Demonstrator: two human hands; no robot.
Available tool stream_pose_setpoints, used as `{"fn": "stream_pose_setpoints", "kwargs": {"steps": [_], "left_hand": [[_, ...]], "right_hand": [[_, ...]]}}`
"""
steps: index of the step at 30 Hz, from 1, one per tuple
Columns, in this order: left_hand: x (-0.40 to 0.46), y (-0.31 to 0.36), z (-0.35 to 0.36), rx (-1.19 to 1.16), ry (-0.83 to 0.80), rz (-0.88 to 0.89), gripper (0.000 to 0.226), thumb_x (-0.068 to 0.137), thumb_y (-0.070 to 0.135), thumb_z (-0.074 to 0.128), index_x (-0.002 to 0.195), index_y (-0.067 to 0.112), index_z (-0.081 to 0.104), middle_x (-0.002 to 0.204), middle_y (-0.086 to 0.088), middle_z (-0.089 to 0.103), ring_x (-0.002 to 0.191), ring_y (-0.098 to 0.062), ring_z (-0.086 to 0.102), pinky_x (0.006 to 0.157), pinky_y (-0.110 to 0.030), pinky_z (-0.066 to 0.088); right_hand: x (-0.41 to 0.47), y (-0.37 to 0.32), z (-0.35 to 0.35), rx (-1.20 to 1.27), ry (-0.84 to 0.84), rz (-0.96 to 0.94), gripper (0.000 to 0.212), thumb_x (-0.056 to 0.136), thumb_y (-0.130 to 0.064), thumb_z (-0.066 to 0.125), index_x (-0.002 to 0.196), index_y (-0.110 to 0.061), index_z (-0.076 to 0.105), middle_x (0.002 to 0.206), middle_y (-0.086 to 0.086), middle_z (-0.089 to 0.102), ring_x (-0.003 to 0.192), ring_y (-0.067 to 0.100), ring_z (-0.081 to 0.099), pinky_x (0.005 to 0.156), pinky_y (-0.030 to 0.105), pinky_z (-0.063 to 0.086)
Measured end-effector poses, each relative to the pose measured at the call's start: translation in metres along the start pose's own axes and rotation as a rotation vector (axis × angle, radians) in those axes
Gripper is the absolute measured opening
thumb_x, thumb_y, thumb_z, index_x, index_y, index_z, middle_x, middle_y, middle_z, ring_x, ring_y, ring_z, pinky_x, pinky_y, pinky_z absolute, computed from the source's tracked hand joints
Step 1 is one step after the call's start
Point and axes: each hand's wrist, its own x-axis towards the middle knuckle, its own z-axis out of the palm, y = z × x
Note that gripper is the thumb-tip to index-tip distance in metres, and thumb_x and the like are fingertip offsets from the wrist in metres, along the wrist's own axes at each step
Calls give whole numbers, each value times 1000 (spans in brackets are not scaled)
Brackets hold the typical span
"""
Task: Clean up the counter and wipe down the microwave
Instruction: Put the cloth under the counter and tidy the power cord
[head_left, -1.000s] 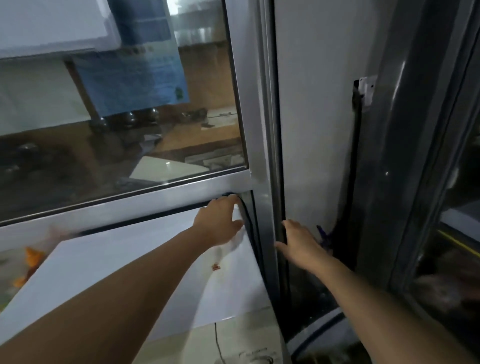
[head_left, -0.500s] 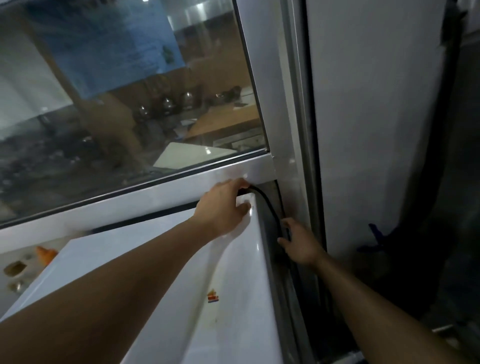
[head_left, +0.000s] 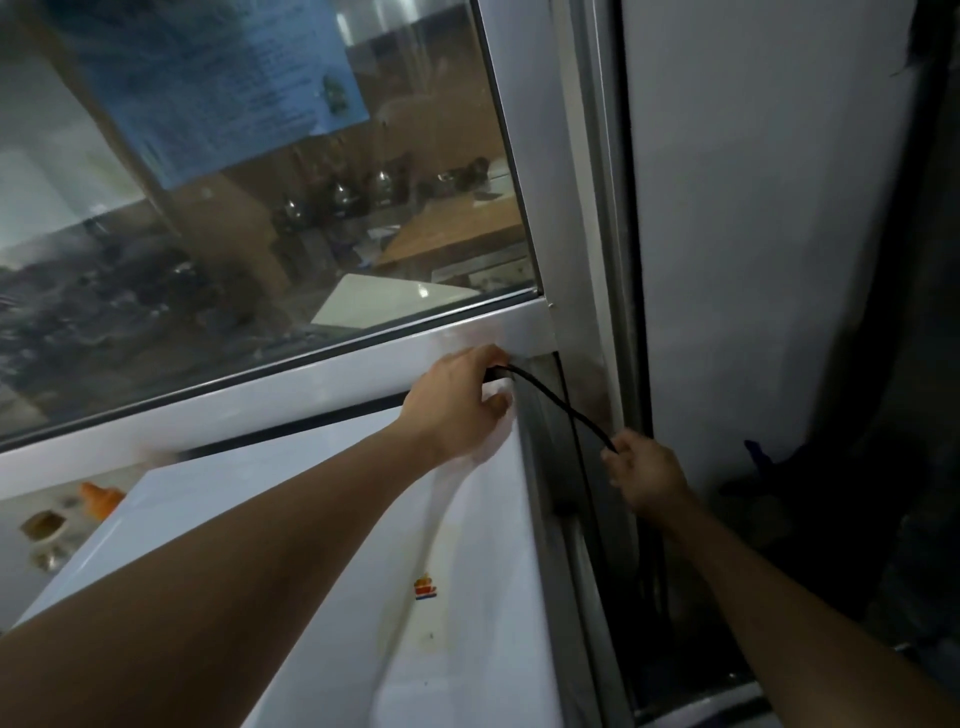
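Nearest the camera, two bare forearms reach forward over the white top of the microwave (head_left: 291, 525), which fills the lower left and carries a small red and orange sticker (head_left: 425, 587) and a few brownish stains. The right hand (head_left: 647, 475) hangs beyond the microwave's right edge, in the dark gap beside the silver window frame (head_left: 550, 208); its grip is curled and pinches a black power cord (head_left: 558, 402). From that pinch the cord runs up and left in a slack line to the back right corner of the microwave, where the left hand (head_left: 457, 405) rests. The left grip has its fingers bent over the back edge and closed round the cord's upper end, thumb lying on the white top. The frame's horizontal rail passes just behind the left hand, leaving only a narrow slot between microwave and window. To the left, low down, an orange object (head_left: 98, 499) sits blurred beside the microwave. Farther back, through the glass, a blue paper notice (head_left: 218, 78) hangs, with wooden tables and dark round vessels beyond.
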Motion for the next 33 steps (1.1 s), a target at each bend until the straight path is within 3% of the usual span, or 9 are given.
{"fn": "stream_pose_setpoints", "kwargs": {"steps": [2,5,9,13,17,22,26,29,33], "left_hand": [[1,6,-1,-2,-1,12,40,89,20,57,129,18,50,129,-2,56,118,-21,52,99,-40,44],[4,16,-4,-15,-7,30,43,88,18,59,130,19,49,131,-2,55,119,-22,51,100,-42,43],[12,29,-6,-10,-33,41,46,86,18,60,131,20,47,133,-3,53,119,-23,51,100,-41,42],[24,41,-6,-11,-39,41,47,86,22,62,131,22,47,132,-2,55,121,-22,50,101,-39,42],[33,56,-7,-41,-48,61,36,86,24,61,121,23,56,121,-1,61,112,-22,55,96,-39,46],[34,67,-12,-124,62,65,8,87,24,59,88,22,67,84,2,62,81,-18,58,66,-28,43],[28,59,-24,-147,98,55,9,88,21,60,88,17,67,87,-1,64,82,-18,59,69,-30,47],[24,49,-38,-194,141,41,11,88,18,60,92,13,69,82,-2,63,78,-18,59,70,-29,48],[20,35,-49,-288,200,-10,7,88,16,60,83,14,65,79,-4,61,75,-19,56,68,-27,41]], "right_hand": [[-1,-4,-22,-24,54,-13,23,92,-24,57,75,-10,51,68,11,57,67,29,56,66,37,48],[-3,-21,-57,-82,143,-86,32,89,-25,61,64,-20,44,57,-5,48,54,10,44,50,25,32],[-10,-57,-99,-176,171,-176,16,86,-23,66,73,-17,59,69,-5,56,64,12,50,58,23,31],[-19,-94,-124,-200,128,-246,8,86,-19,65,79,-22,64,74,-11,58,65,-2,49,54,13,32],[-26,-122,-134,-264,130,-308,10,85,-14,65,78,-21,66,70,-10,57,60,-3,48,49,12,29],[-34,-136,-138,-275,88,-315,14,85,-14,64,76,-25,63,66,-14,54,59,-5,48,50,8,30],[-44,-128,-136,-245,3,-304,7,85,-15,64,82,-21,65,80,-7,63,71,2,55,56,11,35],[-54,-110,-137,-222,-60,-206,5,87,-18,64,89,-22,64,83,-12,61,76,0,55,59,10,34],[-68,-88,-135,-242,-68,-117,22,93,-22,57,72,-27,55,72,-10,57,69,5,53,59,16,36]]}}
